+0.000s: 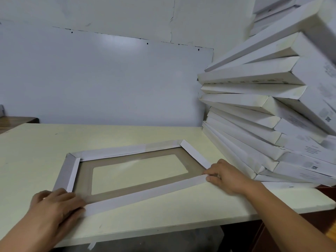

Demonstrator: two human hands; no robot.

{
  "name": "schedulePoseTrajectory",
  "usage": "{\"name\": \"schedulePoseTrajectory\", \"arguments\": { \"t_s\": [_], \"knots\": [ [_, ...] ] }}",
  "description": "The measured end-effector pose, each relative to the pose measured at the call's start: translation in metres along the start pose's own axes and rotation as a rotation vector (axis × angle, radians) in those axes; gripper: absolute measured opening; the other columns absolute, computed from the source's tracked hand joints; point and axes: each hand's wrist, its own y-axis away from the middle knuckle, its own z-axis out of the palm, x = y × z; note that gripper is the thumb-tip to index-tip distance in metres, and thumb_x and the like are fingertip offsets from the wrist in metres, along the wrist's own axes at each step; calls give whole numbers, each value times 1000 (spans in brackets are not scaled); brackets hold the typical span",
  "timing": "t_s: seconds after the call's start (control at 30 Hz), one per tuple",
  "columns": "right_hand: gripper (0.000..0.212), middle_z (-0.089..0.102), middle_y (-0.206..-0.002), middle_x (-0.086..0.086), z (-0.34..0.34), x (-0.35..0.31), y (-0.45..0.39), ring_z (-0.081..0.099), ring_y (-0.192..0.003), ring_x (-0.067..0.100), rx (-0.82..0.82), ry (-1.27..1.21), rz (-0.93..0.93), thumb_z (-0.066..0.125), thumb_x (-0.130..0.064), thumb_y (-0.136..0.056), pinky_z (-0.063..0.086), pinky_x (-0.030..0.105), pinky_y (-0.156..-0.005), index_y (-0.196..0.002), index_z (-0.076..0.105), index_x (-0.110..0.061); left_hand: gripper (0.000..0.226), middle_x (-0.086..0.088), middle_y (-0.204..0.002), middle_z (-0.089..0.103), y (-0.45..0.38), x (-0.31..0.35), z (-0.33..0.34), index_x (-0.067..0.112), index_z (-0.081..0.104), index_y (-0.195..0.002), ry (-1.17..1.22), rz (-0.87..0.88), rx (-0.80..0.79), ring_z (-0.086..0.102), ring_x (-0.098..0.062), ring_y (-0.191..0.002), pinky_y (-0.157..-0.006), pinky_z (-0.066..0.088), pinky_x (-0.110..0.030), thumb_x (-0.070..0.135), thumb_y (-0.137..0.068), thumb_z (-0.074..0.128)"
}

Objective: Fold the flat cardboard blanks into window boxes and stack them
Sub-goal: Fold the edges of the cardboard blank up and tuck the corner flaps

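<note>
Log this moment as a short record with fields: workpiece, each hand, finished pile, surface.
workpiece: cardboard blank with a window, lying flat, side flaps folded inward
left hand: presses the near flap at its left end
right hand: fingers curled on the near flap's right end
finished pile: folded boxes stacked unevenly, right of the blank
surface: cream table

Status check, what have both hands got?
Left hand and right hand pressing near flap of window box blank. Finished stack leaning right. Nothing blocking.
</note>
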Motion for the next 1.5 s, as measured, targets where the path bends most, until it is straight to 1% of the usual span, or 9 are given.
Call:
{"name": "schedulePoseTrajectory", "arguments": {
  "t_s": [0.17,0.47,0.63,0.77,1.03,1.23,1.33,1.4,1.5],
  "knots": [
    [21,62,-86,3,-3,0,1,56,-84,18,8,-29,-17,53,-30,-100,47,34,-81,-100,71,-19,17,17,-88,43,2,9,1,37,54,-93,23,-56,111,40,-16,-60,-46,41,-32,41,-78,46],
    [23,54,-116,-11,4,4,1,57,-97,12,30,-37,-41,52,-29,-100,46,31,-90,-112,70,-22,14,17,-82,38,1,10,7,38,53,-87,-8,-109,77,30,-11,-63,-41,40,-28,39,-78,43],
    [23,65,-97,-2,7,4,5,59,-88,17,68,-58,-32,53,-35,-98,49,37,-83,-101,68,-18,12,20,-84,36,0,-9,14,39,54,-86,-22,-140,64,28,-10,-67,-45,37,-31,41,-79,45],
    [17,65,-82,-11,8,3,10,57,-76,5,124,-136,-23,63,-42,-91,46,24,-69,-89,70,-27,16,18,-87,38,-3,-27,20,35,60,-87,-35,-164,119,35,-15,-69,-54,36,-35,36,-79,47],
    [37,64,-74,0,25,-20,27,56,-67,14,211,-266,16,63,-53,-83,45,32,-65,-75,68,-17,47,-7,-121,56,-10,-5,8,32,59,-118,-76,-306,117,53,-43,-101,-74,46,-60,46,-75,46],
    [35,62,-65,-2,41,-75,43,55,-65,15,338,-329,-32,62,-49,-82,41,24,-59,-71,67,-16,62,-7,-114,51,-20,54,-4,17,59,-126,100,-237,36,54,-28,-83,-61,50,-42,45,-73,46],
    [33,63,-64,1,47,-103,48,56,-60,18,366,-199,-81,66,-42,-85,48,34,-61,-69,68,-13,59,-2,-112,49,-25,82,-9,16,62,-124,184,-173,-44,60,-18,-70,-56,43,-17,46,-75,47],
    [25,61,-59,-1,52,-122,52,57,-52,20,462,-71,-106,75,-35,-78,48,29,-49,-64,68,-16,57,0,-112,50,-29,98,-11,18,61,-123,220,-123,-63,60,-12,-66,-53,38,-11,47,-76,48],
    [18,54,-53,-6,54,-151,58,52,-42,15,447,-49,-77,72,-36,-68,38,20,-37,-58,65,-23,56,3,-114,52,-36,117,-15,23,60,-125,273,-76,-82,59,-5,-66,-54,40,-10,51,-78,50]
  ]
}}
